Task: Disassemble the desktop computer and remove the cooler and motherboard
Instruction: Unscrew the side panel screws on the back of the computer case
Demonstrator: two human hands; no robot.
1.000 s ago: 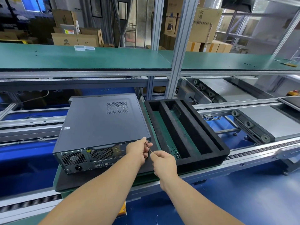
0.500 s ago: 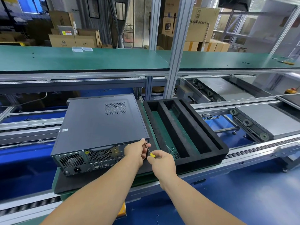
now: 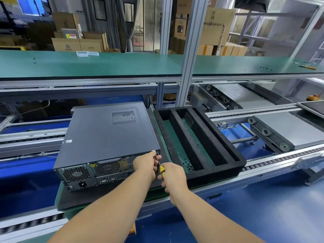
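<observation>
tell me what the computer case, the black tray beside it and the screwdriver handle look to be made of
Computer case: likely sheet metal with matte dark grey paint; thin folded edges and punched vent holes.
Black tray: looks like dense foam; thick, dull walls with soft rounded corners.
Screwdriver handle: probably yellow plastic, smooth and slightly glossy. The right hand covers most of it; the left hand steadies the shaft.

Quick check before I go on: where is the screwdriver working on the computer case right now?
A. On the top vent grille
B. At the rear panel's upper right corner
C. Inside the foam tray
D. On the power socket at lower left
B: the right hand holds the screwdriver, its shaft running up to the computer case's rear upper right corner, where the left hand steadies it.
</observation>
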